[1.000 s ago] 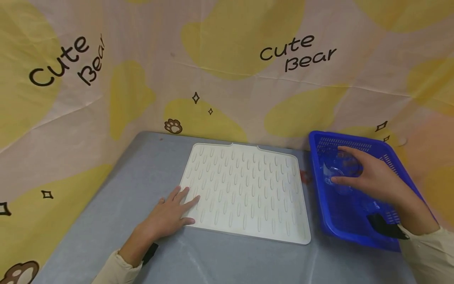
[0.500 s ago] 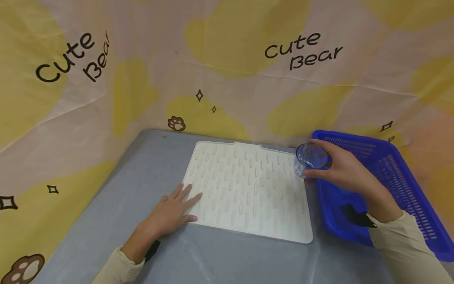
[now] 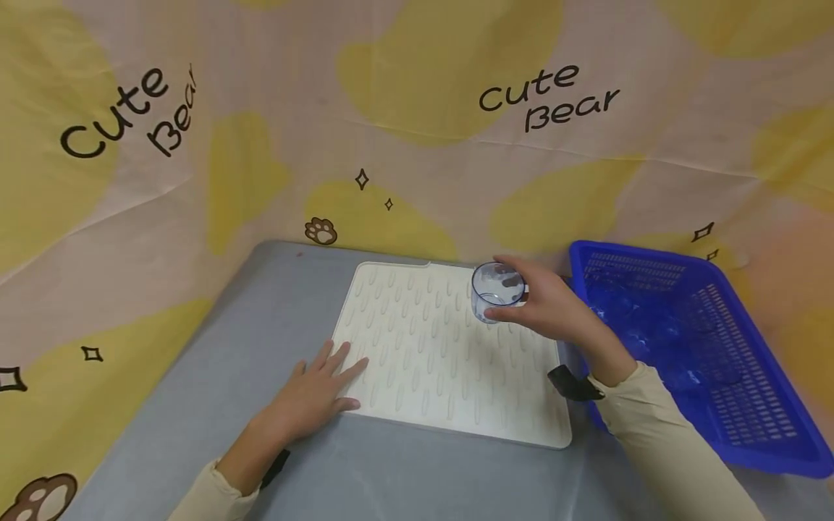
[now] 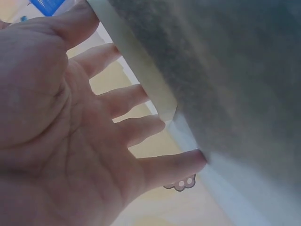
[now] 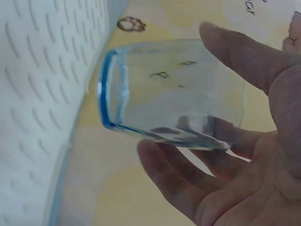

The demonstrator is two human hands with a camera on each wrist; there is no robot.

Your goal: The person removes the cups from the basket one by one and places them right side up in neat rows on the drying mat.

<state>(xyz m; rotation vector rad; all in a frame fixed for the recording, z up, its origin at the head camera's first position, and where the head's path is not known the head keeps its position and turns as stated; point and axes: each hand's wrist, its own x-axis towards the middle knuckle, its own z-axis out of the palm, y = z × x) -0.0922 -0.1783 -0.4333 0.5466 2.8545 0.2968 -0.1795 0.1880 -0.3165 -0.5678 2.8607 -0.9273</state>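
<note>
In my right hand (image 3: 554,300) is a clear drinking glass (image 3: 496,291), gripped between thumb and fingers over the back right part of a white ribbed mat (image 3: 417,347). In the right wrist view the glass (image 5: 164,94) has a bluish thick base pointing toward the mat (image 5: 37,94), with a gap between them. My left hand (image 3: 316,394) lies with fingers spread on the mat's left edge. From the left wrist view the left fingertips (image 4: 129,96) touch along the mat's edge and the table.
A blue plastic basket (image 3: 704,253) stands right of the mat, with several clear glasses (image 3: 615,304) inside. A grey table (image 3: 241,347) carries everything. Behind it hangs a patterned cloth (image 3: 417,145) printed "Cute Bear".
My right hand has lifted the glass out of the blue basket and carried it left over the mat. The left hand has stayed on the mat's left edge.
</note>
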